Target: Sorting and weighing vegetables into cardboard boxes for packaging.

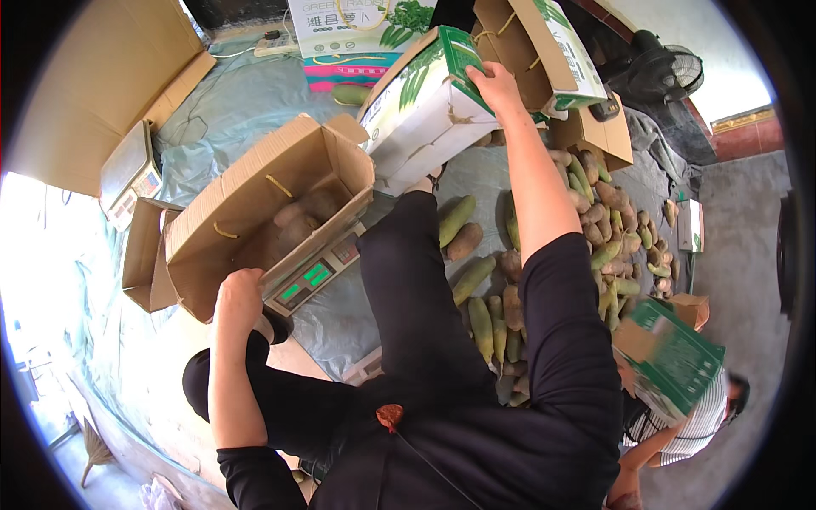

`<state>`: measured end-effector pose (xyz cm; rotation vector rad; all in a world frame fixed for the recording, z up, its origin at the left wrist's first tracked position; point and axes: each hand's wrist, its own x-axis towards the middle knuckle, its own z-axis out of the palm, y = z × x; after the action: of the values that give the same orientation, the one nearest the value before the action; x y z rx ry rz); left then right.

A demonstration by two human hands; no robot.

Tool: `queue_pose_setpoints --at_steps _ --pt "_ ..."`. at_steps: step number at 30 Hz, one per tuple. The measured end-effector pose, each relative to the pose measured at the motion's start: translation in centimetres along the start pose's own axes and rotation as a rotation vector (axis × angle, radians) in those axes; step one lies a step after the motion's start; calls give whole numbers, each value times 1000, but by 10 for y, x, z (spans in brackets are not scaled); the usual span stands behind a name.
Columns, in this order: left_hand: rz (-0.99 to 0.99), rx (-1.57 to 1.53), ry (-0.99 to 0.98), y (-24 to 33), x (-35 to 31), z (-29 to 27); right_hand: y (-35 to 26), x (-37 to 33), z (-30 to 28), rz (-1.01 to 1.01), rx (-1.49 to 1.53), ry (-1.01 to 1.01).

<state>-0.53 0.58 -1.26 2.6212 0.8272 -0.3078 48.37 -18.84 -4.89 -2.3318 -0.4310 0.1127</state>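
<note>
An open brown cardboard box (pixel 223 200) with yellow rope handles rests on a weighing scale (pixel 316 274), whose green display is lit. Several brownish radishes (pixel 297 223) lie inside it. At the near edge of this box my left hand (pixel 240 293) is closed, its fingers curled against the cardboard. My right arm reaches far forward, and my right hand (pixel 495 85) grips the green upper end of a white and green carton (pixel 425 119). That carton stands tilted beyond my knee. Its underside and my right hand's fingertips are partly hidden.
Several green radishes (pixel 480 327) and a large pile of brownish ones (pixel 625 225) cover the floor to my right. More cartons (pixel 544 51) and a black fan (pixel 667 72) stand at the back. Another scale (pixel 132 170) is at the left. A co-worker holds a green carton (pixel 671 353).
</note>
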Motion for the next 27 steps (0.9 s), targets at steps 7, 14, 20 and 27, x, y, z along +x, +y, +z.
queue_pose_setpoints --at_steps 7,14,20,27 --pt "40 10 -14 9 7 -3 4 72 2 -62 -119 36" --pt "-39 -24 -64 -2 1 -1 -20 78 20 13 -336 -110" --pt "-42 -7 -65 4 3 -7 -30 94 18 -68 -487 -217" --pt "-13 -1 -66 9 8 -11 -11 119 16 -12 -285 -268"
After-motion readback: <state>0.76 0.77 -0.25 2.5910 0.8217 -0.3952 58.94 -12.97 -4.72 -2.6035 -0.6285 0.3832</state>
